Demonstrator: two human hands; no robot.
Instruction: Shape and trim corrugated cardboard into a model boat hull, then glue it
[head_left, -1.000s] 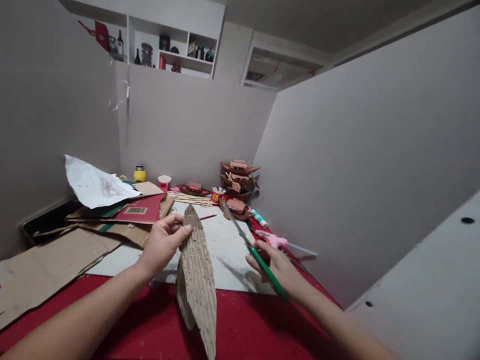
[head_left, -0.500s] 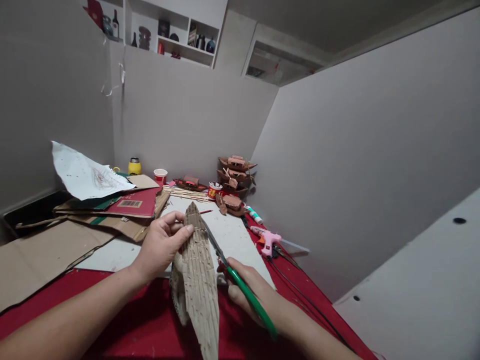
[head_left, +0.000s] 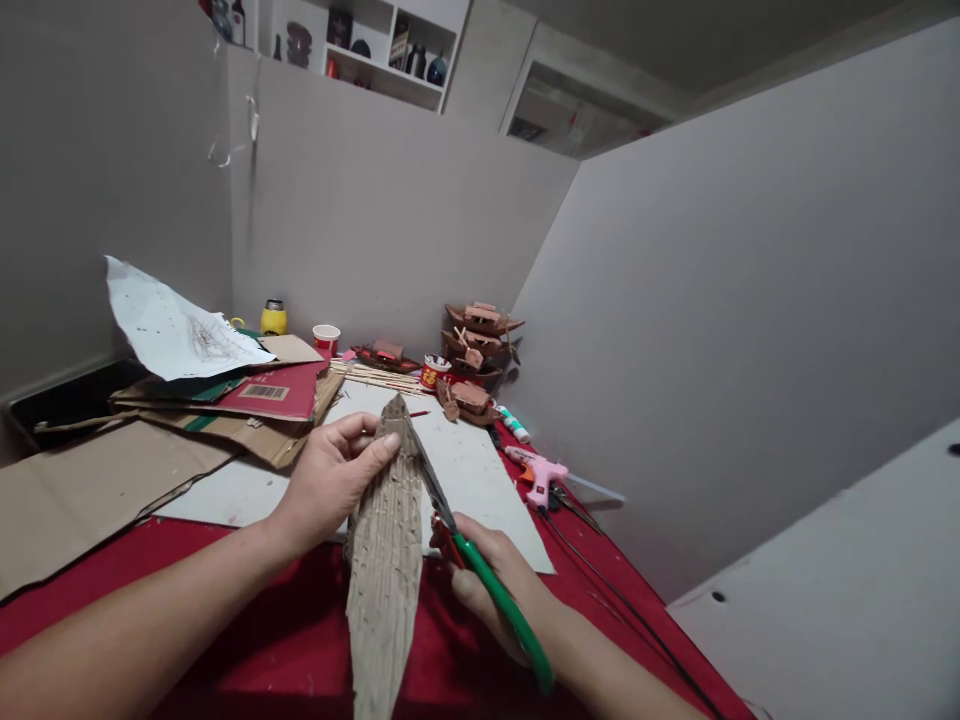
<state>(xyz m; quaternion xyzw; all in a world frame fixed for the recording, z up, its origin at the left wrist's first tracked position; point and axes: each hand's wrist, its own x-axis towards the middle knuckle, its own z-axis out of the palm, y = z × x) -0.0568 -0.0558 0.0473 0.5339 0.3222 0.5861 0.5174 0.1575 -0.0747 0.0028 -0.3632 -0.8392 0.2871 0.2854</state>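
Note:
My left hand (head_left: 337, 477) pinches a long strip of corrugated cardboard (head_left: 388, 560) near its pointed far end, thumb on top. The strip is ribbed, pale brown and tapers at both ends; its near tip runs toward the bottom of the view. In my right hand (head_left: 499, 580) are scissors (head_left: 487, 575) with green handles. Their dark blades lie along the strip's right edge close to the far tip. How far the blades are apart is hard to tell. Part of the right fingers is hidden behind the handle.
Flattened cardboard (head_left: 112, 480) is piled at left under a creased paper sheet (head_left: 176, 325). Model boats (head_left: 484, 345), thin sticks (head_left: 375, 376) and paper cups (head_left: 326, 338) stand at the back. A pink glue gun (head_left: 541, 477) with its cord lies right of the white board (head_left: 487, 480).
The cardboard strip's near end has swung left, and its far tip has shifted slightly right and up. Both hands keep their grips; the head view has tilted a little downward.

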